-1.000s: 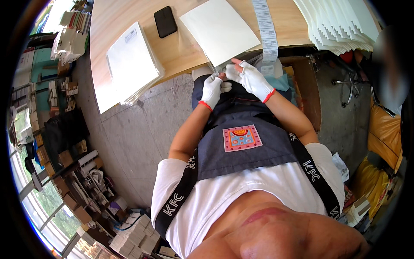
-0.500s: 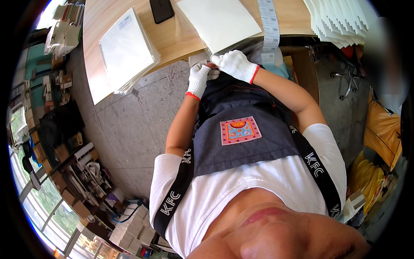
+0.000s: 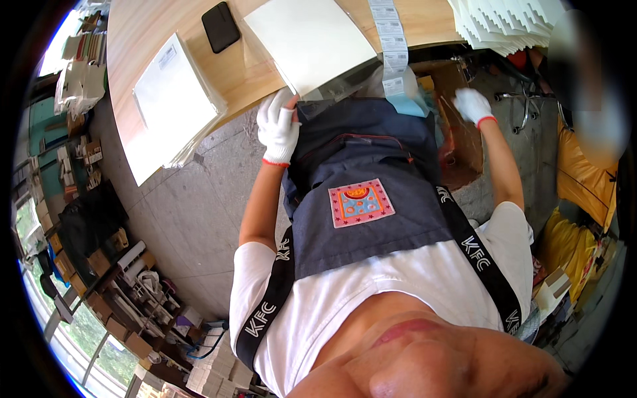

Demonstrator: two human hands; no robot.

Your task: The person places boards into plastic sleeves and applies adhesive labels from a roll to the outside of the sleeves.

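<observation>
My left hand (image 3: 277, 127), in a white knit glove with a red cuff and a bare fingertip, is at the table's front edge. Its fingers point up, somewhat apart, and nothing shows in them. Just beyond lies a large white sheet (image 3: 312, 43) in a clear plastic sleeve, whose loose end overhangs the edge near my lap. Away to the right, my gloved right hand (image 3: 472, 106) hangs beside an open cardboard box (image 3: 464, 156). Motion blurs its fingers. Between the hands, a strip of printed labels (image 3: 393, 43) runs off the table, its pale blue backing curling down.
On the wooden table (image 3: 249, 73) are a stack of sleeved white sheets (image 3: 174, 99), a black phone (image 3: 221, 27) and fanned white folded cardboard (image 3: 507, 23). A chair base (image 3: 524, 109) and yellow sacks (image 3: 584, 176) are on the right, crowded shelves (image 3: 99, 245) on the left.
My hands were together at the table edge and have parted. The right swung far right toward the box; the left moved slightly left and its fingers unfolded. The view shifted a little.
</observation>
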